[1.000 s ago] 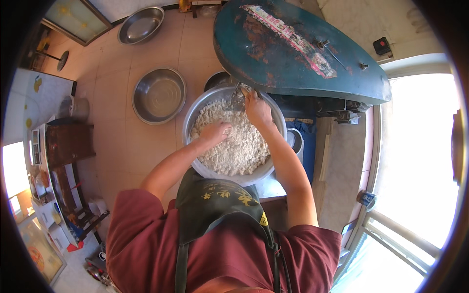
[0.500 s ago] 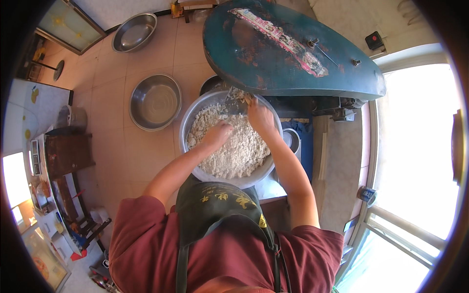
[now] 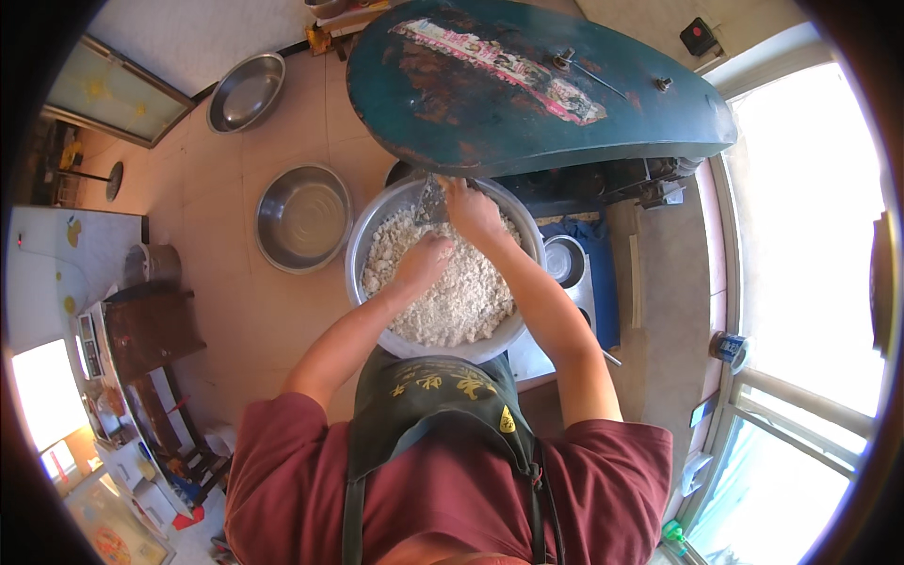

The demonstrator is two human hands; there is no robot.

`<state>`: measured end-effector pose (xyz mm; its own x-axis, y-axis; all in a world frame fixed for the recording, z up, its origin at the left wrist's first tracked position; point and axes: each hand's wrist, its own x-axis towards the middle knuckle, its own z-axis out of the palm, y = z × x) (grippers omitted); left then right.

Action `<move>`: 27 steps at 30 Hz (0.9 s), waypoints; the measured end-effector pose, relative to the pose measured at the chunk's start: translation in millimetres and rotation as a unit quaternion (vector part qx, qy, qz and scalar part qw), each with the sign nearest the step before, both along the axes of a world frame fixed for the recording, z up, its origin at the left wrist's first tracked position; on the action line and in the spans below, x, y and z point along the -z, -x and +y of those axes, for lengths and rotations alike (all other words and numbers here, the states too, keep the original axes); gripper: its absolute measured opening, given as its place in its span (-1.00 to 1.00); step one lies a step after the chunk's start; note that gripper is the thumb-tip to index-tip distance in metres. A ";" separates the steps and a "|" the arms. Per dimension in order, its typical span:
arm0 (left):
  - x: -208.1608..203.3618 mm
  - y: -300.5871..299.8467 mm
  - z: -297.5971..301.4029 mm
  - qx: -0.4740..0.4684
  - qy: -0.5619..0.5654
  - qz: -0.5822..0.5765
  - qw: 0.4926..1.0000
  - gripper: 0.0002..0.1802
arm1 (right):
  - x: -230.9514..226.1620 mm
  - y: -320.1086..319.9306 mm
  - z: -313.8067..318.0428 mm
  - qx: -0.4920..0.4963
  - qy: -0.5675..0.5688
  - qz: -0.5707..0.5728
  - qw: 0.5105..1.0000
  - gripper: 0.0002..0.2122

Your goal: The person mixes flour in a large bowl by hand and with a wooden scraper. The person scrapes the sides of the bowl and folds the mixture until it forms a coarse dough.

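Observation:
A large metal basin in front of me holds pale, crumbly flour dough. My right hand is at the basin's far side, closed around the handle of a flat dough scraper. The scraper's thin blade stands tilted just inside the far wall, above the crumbs. My left hand rests on the dough near the middle, left of and nearer than the right. Its fingers are curled, and what they hold, if anything, is hidden.
A dark green machine cover overhangs the basin's far edge. On the floor to the left are a wide metal bowl and another bowl farther off. A small metal pan stands right of the basin. A bright window is far right.
My right hand has moved left and slightly farther off with the scraper, whose blade now shows narrower. My left hand has barely moved. The whole view has shifted a little.

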<state>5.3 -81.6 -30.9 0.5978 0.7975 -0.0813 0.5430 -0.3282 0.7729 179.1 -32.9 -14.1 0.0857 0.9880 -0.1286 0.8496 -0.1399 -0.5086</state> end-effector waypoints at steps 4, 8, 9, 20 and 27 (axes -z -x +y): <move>-20.2 -13.0 22.3 -0.018 -0.042 0.014 0.999 -0.63 | -8.3 -7.1 0.6 -0.005 0.000 -0.039 0.999 -0.71; -27.8 -41.9 61.2 -0.012 -0.097 0.042 0.994 -0.59 | 9.7 -41.5 5.7 -0.069 -0.032 -0.086 0.993 -0.72; -31.9 -45.8 67.9 -0.016 -0.113 0.049 0.992 -0.59 | 7.9 -45.4 3.8 -0.087 -0.047 -0.084 0.991 -0.72; 27.6 81.3 9.7 -0.055 -0.142 0.052 0.987 -0.62 | -19.6 -34.3 -21.5 0.006 -0.016 0.053 0.998 -0.66; 99.5 45.8 67.0 -0.078 -0.002 0.085 0.993 -0.61 | -68.1 -67.6 -76.6 0.018 -0.081 0.136 0.987 -0.74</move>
<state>-40.5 -14.6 -130.3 0.4452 0.8797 -0.1670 0.7105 -0.2336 0.6638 246.6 -109.5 53.9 0.1059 0.9943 0.0080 0.6743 -0.0659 -0.7355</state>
